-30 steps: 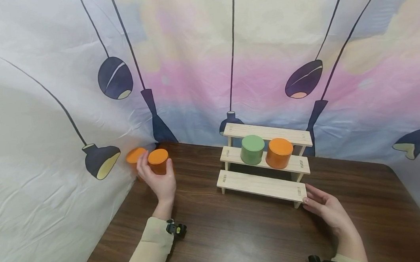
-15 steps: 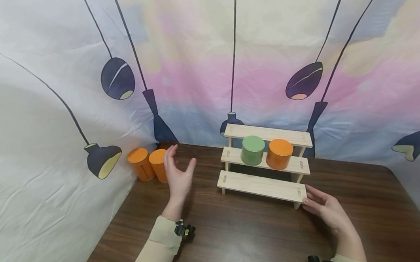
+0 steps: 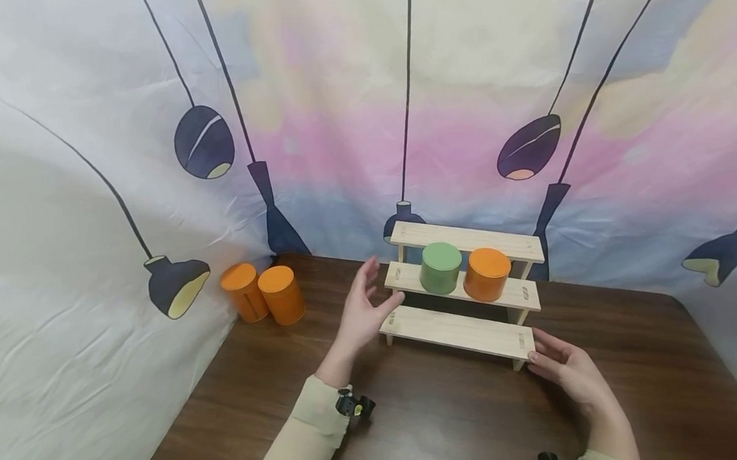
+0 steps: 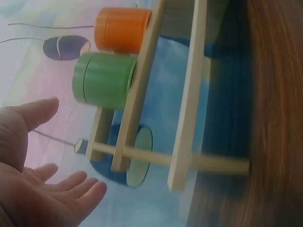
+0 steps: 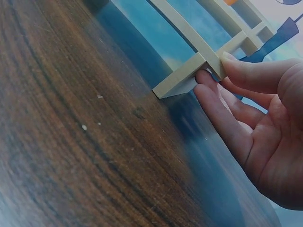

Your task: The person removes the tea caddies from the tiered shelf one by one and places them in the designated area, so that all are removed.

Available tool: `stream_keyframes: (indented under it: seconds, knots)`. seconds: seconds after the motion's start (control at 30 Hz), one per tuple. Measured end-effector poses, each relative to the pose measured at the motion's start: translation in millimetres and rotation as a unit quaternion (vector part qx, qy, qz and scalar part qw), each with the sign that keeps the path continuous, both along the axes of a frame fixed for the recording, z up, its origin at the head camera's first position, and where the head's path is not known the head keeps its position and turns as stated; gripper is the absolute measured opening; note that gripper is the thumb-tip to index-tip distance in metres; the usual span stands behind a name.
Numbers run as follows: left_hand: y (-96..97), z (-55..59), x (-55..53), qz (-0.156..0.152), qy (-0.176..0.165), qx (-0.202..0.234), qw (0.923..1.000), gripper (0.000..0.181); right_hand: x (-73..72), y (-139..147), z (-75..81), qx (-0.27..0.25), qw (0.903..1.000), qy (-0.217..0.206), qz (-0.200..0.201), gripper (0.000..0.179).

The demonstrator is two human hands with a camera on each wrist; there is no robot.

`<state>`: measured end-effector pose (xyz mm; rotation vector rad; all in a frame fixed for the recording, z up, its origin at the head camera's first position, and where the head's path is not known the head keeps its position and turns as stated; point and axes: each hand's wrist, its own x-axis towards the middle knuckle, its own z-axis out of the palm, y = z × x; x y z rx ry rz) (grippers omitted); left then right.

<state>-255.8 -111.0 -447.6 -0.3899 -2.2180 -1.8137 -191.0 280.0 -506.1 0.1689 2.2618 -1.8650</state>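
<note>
A three-step wooden display stand (image 3: 455,331) stands on the table. On its middle step a short green tin (image 3: 441,268) sits left of a short orange tin (image 3: 487,274). My right hand (image 3: 576,372) pinches the right end of the lowest step; the right wrist view has the thumb (image 5: 251,73) on top and fingers under the board (image 5: 182,28). Beside the stand's left end, my left hand (image 3: 357,317) is held up with fingers spread and nothing in it. In the left wrist view its open palm (image 4: 38,194) faces the stand, apart from the green tin (image 4: 106,80).
Two taller orange tins (image 3: 245,293), one of them the nearer tin (image 3: 283,297), stand side by side at the table's back left corner. A printed cloth (image 3: 331,121) hangs behind the dark wooden table (image 3: 428,421), close to the stand's back.
My left hand has let go of the nearer orange tin at the back left and moved right to the stand's left end. My right hand stays at the stand.
</note>
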Motion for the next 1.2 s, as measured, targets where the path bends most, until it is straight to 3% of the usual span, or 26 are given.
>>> stream_keyframes:
  seconds: [0.17, 0.37, 0.67, 1.03, 1.2]
  knots:
    - [21.3, -0.5, -2.0, -0.038, -0.016, 0.031, 0.9987, 0.084, 2.7, 1.7, -3.7, -0.004, 1.0, -0.004, -0.002, 0.072]
    - [46.6, 3.3, -6.9, -0.06, -0.013, 0.042, 0.9973, 0.085, 1.5, 4.5, -3.5, -0.002, 1.0, 0.0, 0.0, 0.074]
    - [72.1, 6.6, -15.5, -0.038, -0.018, 0.05, 0.9979, 0.093, -1.2, -5.0, -2.0, -0.013, 0.9999, 0.007, 0.007, 0.075]
    - [78.1, 3.9, -21.0, -0.048, -0.034, 0.088, 0.9944, 0.089, -2.7, -3.6, -1.7, -0.012, 0.9999, -0.002, 0.0, 0.075]
    - [81.9, 0.7, -25.3, -0.034, -0.012, 0.062, 0.9974, 0.085, -2.9, -1.0, -1.2, -0.011, 0.9999, -0.001, -0.001, 0.075]
